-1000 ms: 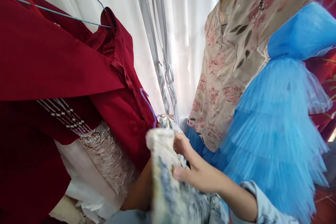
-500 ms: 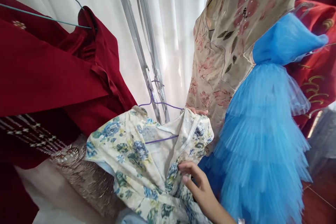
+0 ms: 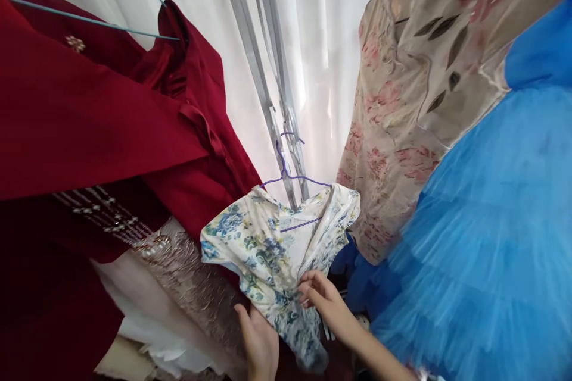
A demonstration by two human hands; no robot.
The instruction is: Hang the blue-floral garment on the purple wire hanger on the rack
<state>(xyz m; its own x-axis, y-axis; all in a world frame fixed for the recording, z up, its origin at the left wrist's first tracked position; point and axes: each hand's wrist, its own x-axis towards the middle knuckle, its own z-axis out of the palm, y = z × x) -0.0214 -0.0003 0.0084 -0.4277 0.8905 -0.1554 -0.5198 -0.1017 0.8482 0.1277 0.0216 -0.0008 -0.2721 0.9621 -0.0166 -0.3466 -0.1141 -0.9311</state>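
Note:
A white dress with blue flowers (image 3: 254, 244) hangs on a purple wire hanger (image 3: 286, 175), its wrapped neckline facing me. At the front of its waist, my right hand (image 3: 324, 297) has its fingers curled and its thumb close to them, pinching the cloth. Beside the dress's lower left edge is my left hand (image 3: 260, 339), open, with the thumb standing apart. Its fingertips are partly hidden against the cloth. Below the waist, the dress narrows into a bunched, blurred lower part.
A dark red garment (image 3: 111, 113) hangs close on the left, above a beaded beige one (image 3: 187, 274). On the right hang a beige floral garment (image 3: 388, 101) and a blue tiered tulle dress (image 3: 496, 202). Grey metal poles (image 3: 250, 30) stand before a white curtain (image 3: 330, 71).
The floral dress now appears smaller and farther off. My left hand has come into view at its lower left. Fingers seen at its right shoulder are gone. My right hand stays at its front.

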